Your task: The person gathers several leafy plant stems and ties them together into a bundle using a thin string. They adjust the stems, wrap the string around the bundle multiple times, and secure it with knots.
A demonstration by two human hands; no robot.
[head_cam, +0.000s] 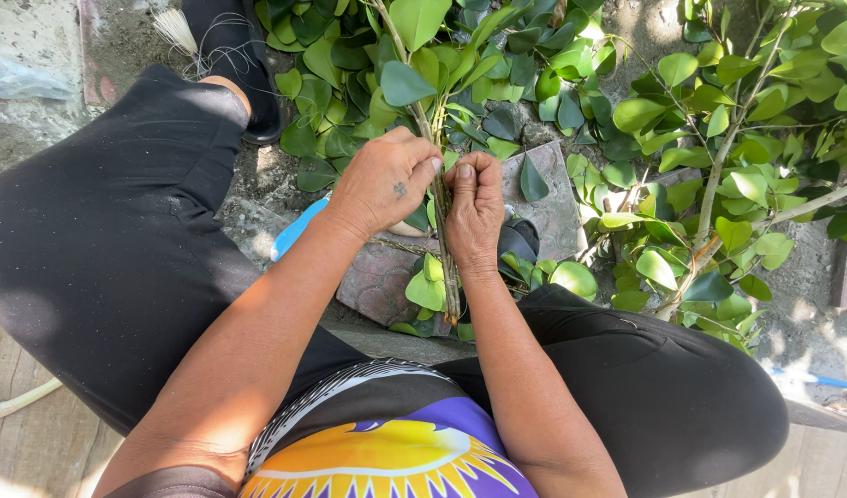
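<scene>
A thin leafy branch point(439, 198) stands nearly upright between my knees, its green leaves spreading at the top and a few lower down. My left hand point(384, 182) grips the stem from the left side. My right hand point(474, 210) pinches the same stem from the right, fingertips close to those of the left hand. The stem's lower end reaches down near a flat stone point(377, 277).
A pile of plucked green leaves point(497, 55) covers the ground ahead. Another leafy branch point(728, 157) lies at the right. A blue object point(297, 229) pokes out under my left forearm. My legs in black trousers point(101, 240) flank the stone. A pale hose point(17, 401) lies at the lower left.
</scene>
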